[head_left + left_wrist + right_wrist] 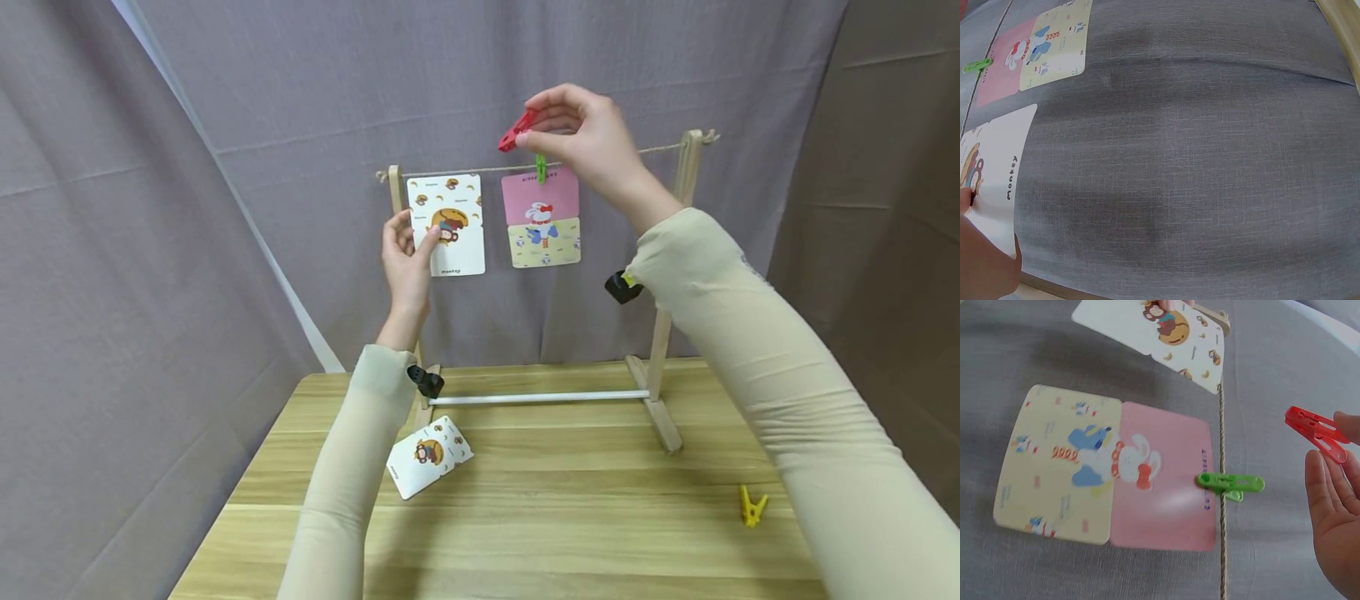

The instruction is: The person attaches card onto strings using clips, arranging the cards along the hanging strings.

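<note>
My left hand (407,271) pinches a white card (462,250) printed with a monkey, thumb on its front. The card stands upright with its top edge at the rope (495,169), near the left post. My right hand (600,142) holds a red clothespin (517,132) between thumb and fingers, above the rope and apart from it. In the right wrist view the red clothespin (1316,432) points toward the rope. A pink and yellow rabbit card (1160,512) hangs from the rope by a green clothespin (1232,482). The fingers behind the monkey card are partly hidden.
The rope runs between two wooden posts (663,333) joined low by a white bar (540,398). A second monkey card (411,475) lies on the wooden table (570,517), and a yellow clothespin (752,508) lies at the right. A grey curtain (337,92) hangs behind.
</note>
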{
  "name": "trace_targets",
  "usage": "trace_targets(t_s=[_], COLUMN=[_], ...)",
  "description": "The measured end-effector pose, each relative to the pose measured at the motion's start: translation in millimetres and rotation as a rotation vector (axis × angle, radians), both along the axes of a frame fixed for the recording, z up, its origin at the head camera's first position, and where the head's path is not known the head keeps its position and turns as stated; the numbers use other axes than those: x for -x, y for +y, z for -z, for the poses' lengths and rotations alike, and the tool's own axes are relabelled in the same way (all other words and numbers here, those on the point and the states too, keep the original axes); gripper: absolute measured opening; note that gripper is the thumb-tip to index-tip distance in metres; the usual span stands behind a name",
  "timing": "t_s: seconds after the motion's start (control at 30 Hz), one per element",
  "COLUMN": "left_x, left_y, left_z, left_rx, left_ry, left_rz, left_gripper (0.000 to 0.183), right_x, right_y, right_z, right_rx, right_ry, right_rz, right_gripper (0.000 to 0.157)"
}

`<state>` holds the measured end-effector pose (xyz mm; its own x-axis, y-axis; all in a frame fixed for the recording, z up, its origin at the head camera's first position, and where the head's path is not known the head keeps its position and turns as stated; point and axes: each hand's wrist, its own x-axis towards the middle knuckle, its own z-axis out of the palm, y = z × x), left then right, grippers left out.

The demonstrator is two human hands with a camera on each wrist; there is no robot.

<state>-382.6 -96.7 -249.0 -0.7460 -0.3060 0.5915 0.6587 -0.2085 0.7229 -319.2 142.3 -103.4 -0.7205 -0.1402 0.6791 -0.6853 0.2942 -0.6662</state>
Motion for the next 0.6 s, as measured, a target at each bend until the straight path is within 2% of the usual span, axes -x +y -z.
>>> trace_targets(t_s=[0.37, 0.6], left_x=[-0.8, -2.3], left_y=[1, 1], left_z=[0.9, -0.4], left_rx=[0.003, 0.016], left_ry=[0.007, 0.010], left_rz=[-0.007, -0.004], left_gripper=[0.050, 0.050], right_x=[7.5, 12.9], right_y=[-22, -32], right_z=[-11.1, -15.5], right_rx=[0.007, -0.006], right_ry=[-0.038, -0.019], right_rz=[0.000, 0.019], right_gripper=[0.045, 0.041])
